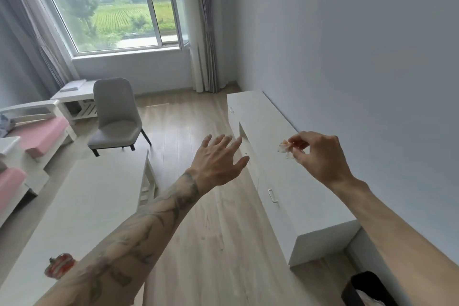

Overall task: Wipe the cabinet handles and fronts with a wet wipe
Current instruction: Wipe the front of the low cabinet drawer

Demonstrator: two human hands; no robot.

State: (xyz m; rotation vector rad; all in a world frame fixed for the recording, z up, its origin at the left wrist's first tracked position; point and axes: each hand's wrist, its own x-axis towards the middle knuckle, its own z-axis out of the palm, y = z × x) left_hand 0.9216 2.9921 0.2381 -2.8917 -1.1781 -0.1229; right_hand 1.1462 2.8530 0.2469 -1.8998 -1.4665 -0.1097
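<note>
I see open floor (198, 218) left of the cabinet (285, 181); left hand (218, 159) splayed (empty), right hand (315, 154) pinching the wipe (284, 148).

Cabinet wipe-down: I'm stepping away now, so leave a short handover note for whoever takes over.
Left hand: empty, fingers spread, held over the floor beside the cabinet front.
Right hand: pinching a small crumpled wipe at the fingertips, above the cabinet top, not touching it.
The low white cabinet runs along the right wall; one handle shows on its near front, with smaller ones farther along.
Done: cannot tell from this view; no wiped area is visible.
Left: bring the wipe down to the handles and fronts and work along the cabinet.
</note>
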